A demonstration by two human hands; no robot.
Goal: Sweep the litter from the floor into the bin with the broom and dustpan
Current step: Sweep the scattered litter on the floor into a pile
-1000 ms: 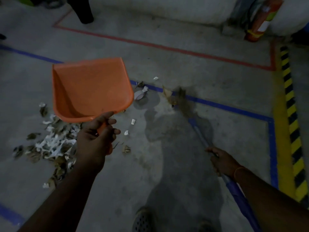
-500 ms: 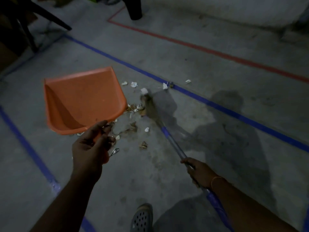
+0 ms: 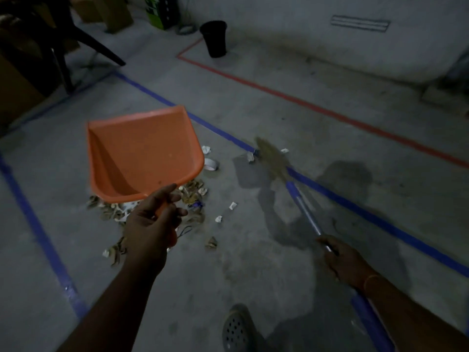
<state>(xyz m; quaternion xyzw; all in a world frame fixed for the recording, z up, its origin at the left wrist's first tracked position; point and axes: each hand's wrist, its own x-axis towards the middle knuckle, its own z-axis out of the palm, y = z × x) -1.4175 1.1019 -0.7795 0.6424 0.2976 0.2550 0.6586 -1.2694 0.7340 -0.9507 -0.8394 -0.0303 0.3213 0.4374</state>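
- On the grey concrete floor (image 3: 253,262), litter (image 3: 193,196) lay in a loose heap of dry leaves and scraps of white paper, partly hidden behind the dustpan and the left hand.
- Left hand (image 3: 152,224): its grip was curled round the handle of the orange dustpan (image 3: 144,153), thumb stretched up along the pan's rear edge.
- Held clear of the floor, the dustpan tilted with its open mouth away from the person; its inside showed no litter.
- Right hand (image 3: 345,260): its grip was wrapped round the blue-and-silver shaft of the broom (image 3: 302,201), an orange band on the wrist.
- From that hand the broom ran forward and to the left, and its blurred straw head lay on the floor across a blue tape line (image 3: 355,207), well to the right of the heap.
- Single scraps lay apart from the heap: a crumpled white piece (image 3: 250,157) just beside the broom head, another small one (image 3: 284,150) on its far side, and two more (image 3: 233,205) between the heap and the shaft.
- A roll of white tape (image 3: 211,164) sat just right of the dustpan's corner.
- A black bin (image 3: 214,38) stood upright far off, near the wall, at the corner of a red tape line (image 3: 317,107).
- Dark chair legs (image 3: 61,47) and brown cardboard boxes (image 3: 114,11) filled the upper left.
- At the bottom edge a perforated grey shoe (image 3: 236,329) showed between the two arms.
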